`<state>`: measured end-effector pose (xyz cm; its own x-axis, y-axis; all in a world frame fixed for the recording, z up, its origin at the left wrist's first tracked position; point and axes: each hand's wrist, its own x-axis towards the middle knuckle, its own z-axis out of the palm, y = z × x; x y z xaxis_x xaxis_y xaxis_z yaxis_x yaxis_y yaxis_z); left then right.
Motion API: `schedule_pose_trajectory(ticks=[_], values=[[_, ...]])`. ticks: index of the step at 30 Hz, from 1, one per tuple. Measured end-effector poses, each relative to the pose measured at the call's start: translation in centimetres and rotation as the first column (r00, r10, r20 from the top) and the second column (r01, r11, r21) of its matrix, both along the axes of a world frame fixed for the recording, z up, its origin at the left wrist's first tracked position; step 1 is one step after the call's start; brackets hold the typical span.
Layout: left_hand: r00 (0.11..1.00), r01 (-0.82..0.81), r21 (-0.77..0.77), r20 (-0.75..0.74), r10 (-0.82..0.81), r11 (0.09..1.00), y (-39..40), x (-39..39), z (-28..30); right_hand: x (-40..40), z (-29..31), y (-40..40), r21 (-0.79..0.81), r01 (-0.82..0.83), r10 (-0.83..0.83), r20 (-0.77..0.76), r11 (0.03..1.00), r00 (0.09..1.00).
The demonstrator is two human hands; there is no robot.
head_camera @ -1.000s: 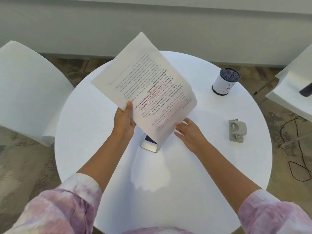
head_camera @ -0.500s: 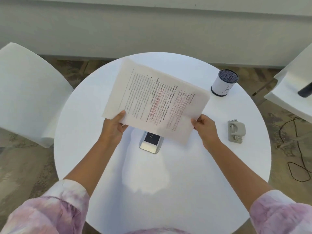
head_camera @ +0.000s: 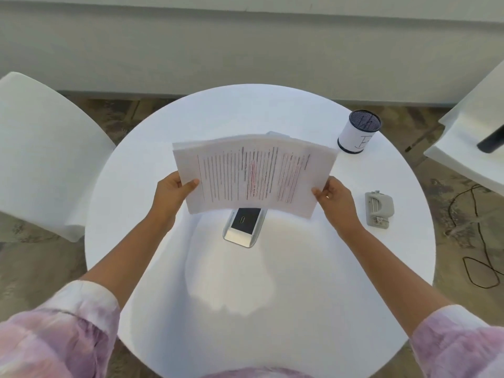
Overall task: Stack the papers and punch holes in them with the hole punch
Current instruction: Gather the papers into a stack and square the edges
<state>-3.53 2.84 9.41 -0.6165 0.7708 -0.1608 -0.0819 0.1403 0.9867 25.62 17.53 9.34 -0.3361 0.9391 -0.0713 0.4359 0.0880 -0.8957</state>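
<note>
A stack of printed papers (head_camera: 253, 173) with black text and red marks is held above the middle of the round white table (head_camera: 272, 296), long side across, bowed slightly. My left hand (head_camera: 171, 192) grips its left short edge and my right hand (head_camera: 334, 197) grips its right short edge. A grey hole punch (head_camera: 378, 208) lies flat on the table just right of my right hand, apart from it.
A silver device with a dark screen (head_camera: 244, 225) lies on the table under the papers' near edge. A white-wrapped mesh cup (head_camera: 358, 135) stands at the back right. White chairs (head_camera: 41, 148) flank the table; a black cable (head_camera: 474, 241) trails on the floor at right.
The papers turned from a tilted diagonal to level across the table and dropped lower. My hands spread apart to the two short edges.
</note>
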Motion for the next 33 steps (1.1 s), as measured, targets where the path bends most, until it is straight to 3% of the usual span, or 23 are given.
schedule_pose_trajectory(ticks=[10,15,20,23,26,29,31,33], values=[[0.999,0.021,0.005,-0.039,-0.021,1.000,-0.4,0.2,0.4,-0.3,0.7,-0.3,0.031,-0.047,0.047,0.017,0.998,0.999],[0.999,0.016,-0.030,-0.044,-0.018,0.999,-0.5,0.3,0.2,-0.6,0.3,-0.3,0.003,-0.103,0.102,0.110,0.995,0.989],[0.998,-0.049,-0.034,0.040,0.050,0.998,-0.1,0.7,0.2,-0.7,-0.9,-0.6,0.012,0.051,-0.052,0.077,0.999,0.996],[0.987,-0.066,-0.008,0.148,0.066,0.998,0.0,1.1,-0.1,-1.2,-1.9,-1.2,-0.091,0.146,-0.139,0.080,0.985,0.987],[0.944,-0.124,0.052,0.313,0.101,0.991,0.3,2.1,-0.7,-2.3,-2.0,-2.1,-0.385,0.221,-0.263,-0.059,0.896,0.963],[0.872,-0.199,0.092,0.472,0.133,0.976,0.8,3.8,-1.0,-3.7,-1.8,-2.7,-0.650,0.101,-0.358,-0.276,0.753,0.892],[0.817,-0.222,0.103,0.563,0.127,0.970,1.1,5.2,-1.2,-4.5,-1.3,-2.8,-0.701,-0.051,-0.343,-0.410,0.711,0.845],[0.763,-0.212,0.107,0.639,0.096,0.971,1.3,6.3,-1.5,-5.2,-0.5,-3.0,-0.651,-0.138,-0.263,-0.480,0.747,0.837]])
